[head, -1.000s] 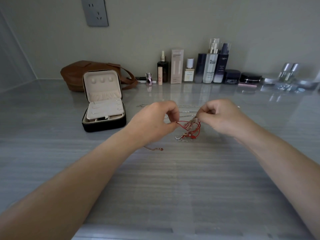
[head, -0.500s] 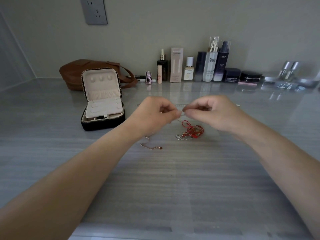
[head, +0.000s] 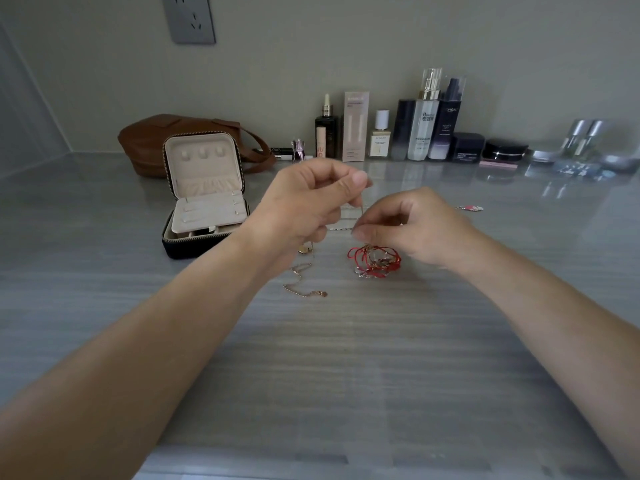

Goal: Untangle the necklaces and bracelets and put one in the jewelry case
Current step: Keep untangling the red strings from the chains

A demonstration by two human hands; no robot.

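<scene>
Left hand (head: 308,202): at frame centre, raised over the bench; fingers curled, thumb and forefinger pinching a thin silver chain (head: 341,229).
Right hand (head: 415,226): just right of and lower than the left hand; fingers curled, thumb and fingertips nipping the same chain.
Thin silver chain: one strand dropped straight down from the left-hand pinch and another ran nearly level between the two hands. Where its ends lay behind the hands could not be told.
Tangle of red cord bracelets with small metal charms (head: 375,259): lay on the bench directly below the right hand, at centre frame; whether the silver chain joined it could not be told.
Rose-gold bead chain (head: 304,289): lay loose on the bench under the left wrist, left of the red tangle and apart from it.
Small gold pendant (head: 304,250): showed just under the left hand.
Black zip-round jewellery case with cream lining (head: 194,244): left of centre, lid stood open and upright, well apart from the tangle.
Grey streaked stone bench (head: 311,375): filled the lower frame.
Brown leather bag (head: 149,143): behind the case, against the wall.
Row of cosmetic bottles and jars (head: 415,133): along the wall, upper right.
Small pink charm (head: 471,207): on the bench to the right of the right hand.
</scene>
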